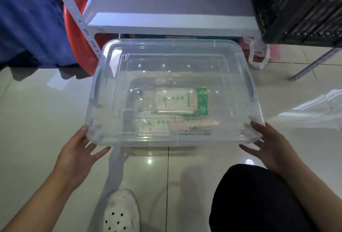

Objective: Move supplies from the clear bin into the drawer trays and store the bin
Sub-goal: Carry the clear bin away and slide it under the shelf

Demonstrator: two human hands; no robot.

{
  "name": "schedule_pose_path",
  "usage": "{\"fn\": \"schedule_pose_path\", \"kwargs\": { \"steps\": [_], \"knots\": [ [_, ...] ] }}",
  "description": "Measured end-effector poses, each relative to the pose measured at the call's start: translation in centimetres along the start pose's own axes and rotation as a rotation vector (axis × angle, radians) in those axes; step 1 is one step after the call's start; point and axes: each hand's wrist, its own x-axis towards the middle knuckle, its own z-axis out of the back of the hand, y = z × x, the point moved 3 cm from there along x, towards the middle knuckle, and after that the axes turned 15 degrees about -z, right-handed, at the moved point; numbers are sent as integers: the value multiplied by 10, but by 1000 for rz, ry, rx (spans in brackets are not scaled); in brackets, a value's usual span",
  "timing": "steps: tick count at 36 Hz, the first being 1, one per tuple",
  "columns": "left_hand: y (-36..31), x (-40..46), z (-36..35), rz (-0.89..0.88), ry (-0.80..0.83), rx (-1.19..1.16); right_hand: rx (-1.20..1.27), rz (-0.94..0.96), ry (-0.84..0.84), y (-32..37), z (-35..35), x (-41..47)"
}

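A clear plastic bin (231, 87) with a clear lid sits on the tiled floor in front of a white metal shelf (166, 24). Through the lid show white packets with green print (175, 100), a green packet (202, 102), a paper-wrapped bundle (192, 126) and a grey scoop (132, 102). My left hand (83, 150) lies with straight fingers at the bin's near left corner, thumb against the rim. My right hand (266, 143) is spread at the near right corner, fingertips touching the rim.
A black slatted crate (299, 5) stands on the shelf's right end. Red bags (77, 33) and blue cloth (27, 18) lie to the left. A white plastic bag (258, 55) hangs under the shelf. My white shoe (121, 213) and dark-trousered knee (255, 198) are near.
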Motion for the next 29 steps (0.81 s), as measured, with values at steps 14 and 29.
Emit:
{"fn": "schedule_pose_path", "kwargs": {
  "steps": [14,29],
  "knots": [
    [-62,1,-36,43,22,-150,202,41,154,26,-32,-21],
    [-240,-53,-80,-145,454,-185,260,260,214,118,-44,-159]
  ]
}}
